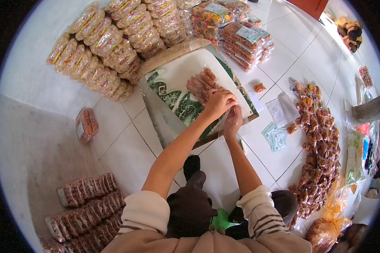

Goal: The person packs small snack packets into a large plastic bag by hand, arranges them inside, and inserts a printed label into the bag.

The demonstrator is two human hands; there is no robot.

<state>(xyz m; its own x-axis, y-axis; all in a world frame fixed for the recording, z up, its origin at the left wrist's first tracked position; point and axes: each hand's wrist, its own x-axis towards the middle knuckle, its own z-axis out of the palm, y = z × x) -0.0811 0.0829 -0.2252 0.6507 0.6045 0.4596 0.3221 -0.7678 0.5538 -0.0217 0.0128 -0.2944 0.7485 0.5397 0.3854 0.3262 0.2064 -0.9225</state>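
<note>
A clear plastic bag of reddish-brown snacks (202, 84) lies on a white board with green print (169, 101), which rests on the floor in front of me. Reaching over the lower end of that bag, my left hand (218, 102) has its fingers pinched together. My right hand (233, 121) is just below it at the board's right edge, its fingertips closed and meeting those of the left. What the fingertips grip is too small to make out. Beside the board lie a small snack packet (259, 87) and clear empty bags (283, 110).
Noodle-like packs (109, 42) are stacked at back left, with snack packs (245, 42) at back right. A long pile of small packets (318, 156) lines the right. Printed labels (275, 137) lie nearby. Packed rows (88, 206) and one pack (87, 125) are at left.
</note>
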